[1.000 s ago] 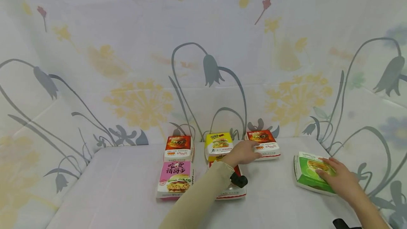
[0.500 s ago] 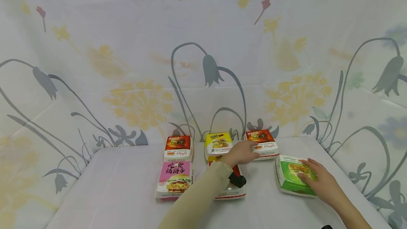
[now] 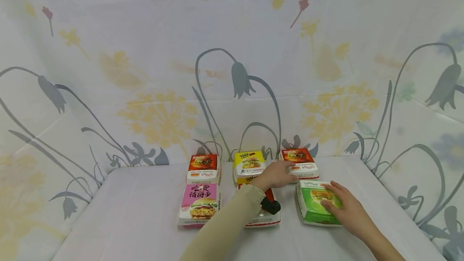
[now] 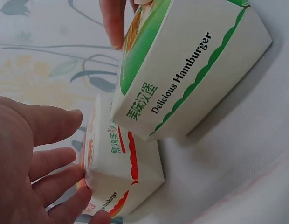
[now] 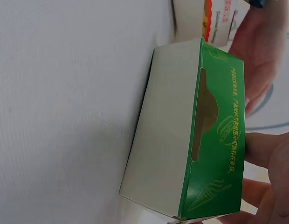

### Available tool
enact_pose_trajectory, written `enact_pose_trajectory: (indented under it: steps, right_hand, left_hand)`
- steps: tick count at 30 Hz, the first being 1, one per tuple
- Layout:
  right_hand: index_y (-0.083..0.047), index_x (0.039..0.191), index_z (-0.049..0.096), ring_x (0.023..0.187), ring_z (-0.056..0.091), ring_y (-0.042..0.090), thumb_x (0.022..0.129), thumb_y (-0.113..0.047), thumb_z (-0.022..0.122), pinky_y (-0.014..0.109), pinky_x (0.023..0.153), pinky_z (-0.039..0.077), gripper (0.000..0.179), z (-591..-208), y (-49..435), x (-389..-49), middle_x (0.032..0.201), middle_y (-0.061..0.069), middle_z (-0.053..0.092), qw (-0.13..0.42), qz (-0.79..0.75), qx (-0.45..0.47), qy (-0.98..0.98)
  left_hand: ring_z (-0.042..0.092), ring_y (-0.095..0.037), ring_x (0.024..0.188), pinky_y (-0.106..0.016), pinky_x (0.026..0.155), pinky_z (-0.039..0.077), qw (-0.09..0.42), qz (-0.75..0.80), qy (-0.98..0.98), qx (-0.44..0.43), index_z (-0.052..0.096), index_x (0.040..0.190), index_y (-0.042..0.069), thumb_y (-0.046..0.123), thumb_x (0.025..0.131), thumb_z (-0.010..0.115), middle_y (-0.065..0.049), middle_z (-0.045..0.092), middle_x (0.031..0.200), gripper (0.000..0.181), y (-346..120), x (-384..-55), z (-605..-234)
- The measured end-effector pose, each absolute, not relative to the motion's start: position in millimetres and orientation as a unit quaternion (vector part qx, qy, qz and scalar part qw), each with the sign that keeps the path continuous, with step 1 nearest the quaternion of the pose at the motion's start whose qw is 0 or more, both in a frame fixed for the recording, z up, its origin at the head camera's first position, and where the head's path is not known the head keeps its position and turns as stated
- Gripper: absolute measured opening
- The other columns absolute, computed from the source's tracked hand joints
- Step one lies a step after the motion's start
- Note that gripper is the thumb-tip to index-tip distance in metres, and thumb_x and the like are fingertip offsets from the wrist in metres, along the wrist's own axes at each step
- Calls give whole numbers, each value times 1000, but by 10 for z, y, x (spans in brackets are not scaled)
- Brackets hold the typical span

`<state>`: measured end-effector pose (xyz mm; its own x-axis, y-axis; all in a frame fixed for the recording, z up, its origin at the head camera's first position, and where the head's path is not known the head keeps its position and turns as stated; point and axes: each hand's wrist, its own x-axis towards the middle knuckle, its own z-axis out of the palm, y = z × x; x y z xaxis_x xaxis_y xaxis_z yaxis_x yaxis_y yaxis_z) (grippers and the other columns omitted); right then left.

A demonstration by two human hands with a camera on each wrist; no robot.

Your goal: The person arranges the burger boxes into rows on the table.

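My left hand (image 3: 277, 174) reaches to the red and white burger box (image 3: 300, 160) at the back right. In the left wrist view its loosely bent fingers touch that box's edge, with no grip round it. My right hand (image 3: 344, 208) holds the green and white burger box (image 3: 313, 201) over its right edge. The thumb lies on the lid and the fingers reach round the right side, as the right wrist view shows. The green box sits flat, just in front of the red one, printed "Delicious Hamburger" on its side.
A red burger box (image 3: 203, 166) and a pink one (image 3: 201, 204) stand at the left. In the middle, a yellow burger box (image 3: 248, 162) stands behind another red-trimmed box (image 3: 261, 224), partly hidden by my left forearm. A flower-printed cloth (image 3: 232, 120) rises behind the white table surface (image 3: 127, 212).
My right hand has brought the green burger box leftward across the table, turning it straighter, until it stands in front of the red box. The left hand has stayed in place.
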<state>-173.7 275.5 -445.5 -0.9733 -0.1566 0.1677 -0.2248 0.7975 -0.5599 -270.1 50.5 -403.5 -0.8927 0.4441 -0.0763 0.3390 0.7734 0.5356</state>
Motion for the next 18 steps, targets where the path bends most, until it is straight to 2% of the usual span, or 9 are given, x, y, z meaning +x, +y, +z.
enact_pose_trajectory:
  steps: [11, 18]
  right_hand:
    - [6, 138, 50, 130, 35, 58, 95, -41, 67, 72, 96, 35, 66, -4448, 2701, -1721, 145, 35, 38, 61, 302, 95, -947]
    - [4, 139, 50, 131, 34, 57, 94, -45, 67, 72, 97, 34, 69, -4434, 2688, -1727, 146, 34, 38, 52, 302, 82, -948]
  left_hand:
    - [48, -13, 132, -35, 106, 41, 101, 283, 928, 218, 55, 143, 28, 40, 95, 65, 7, 55, 141, 50, 436, -2627, -3957]
    - [57, -13, 120, -31, 95, 49, 115, 308, 908, 260, 57, 142, 25, 38, 97, 64, 0, 62, 134, 47, 299, -2493, -3896]
